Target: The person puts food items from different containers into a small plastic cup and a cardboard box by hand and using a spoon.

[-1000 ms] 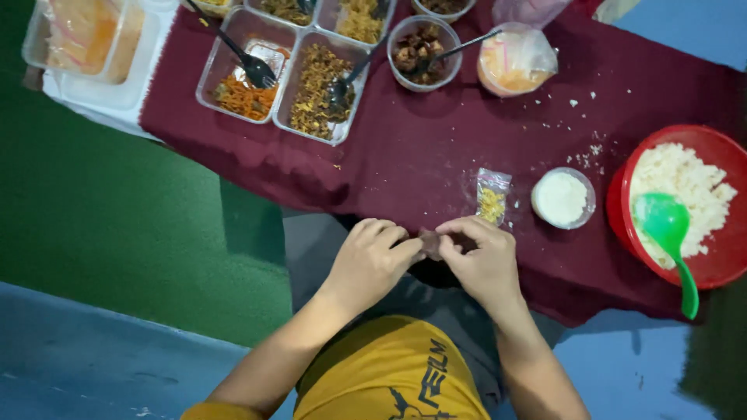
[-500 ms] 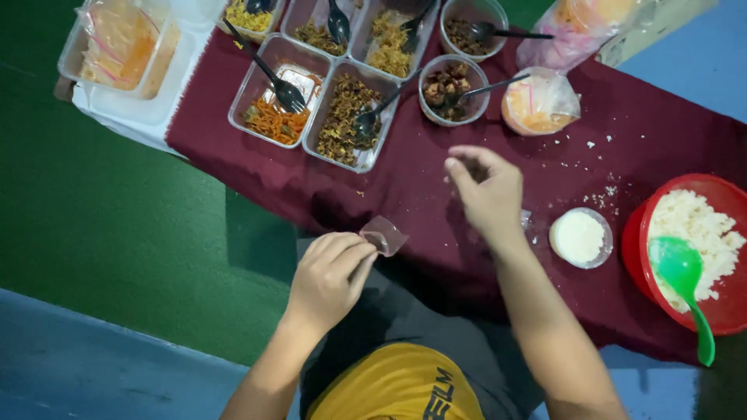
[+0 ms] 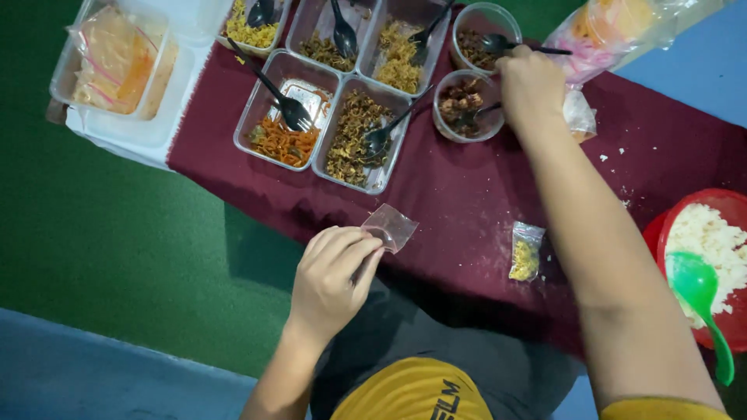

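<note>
Filling step: our left hand point(image 3: 336, 274) pinches a small empty clear pouch point(image 3: 390, 227) at the near edge of the maroon cloth point(image 3: 451, 187). Right hand point(image 3: 531, 84) is closed on the black spoon point(image 3: 476, 117) in the round cup of dark chunks point(image 3: 465, 103). Next move, we judge, needs the pouch mouth held open to take a spoonful. Open cloth between cup and pouch; filled yellow pouch point(image 3: 526, 252) lies beside it, red rice bowl point(image 3: 704, 253) at far right
</note>
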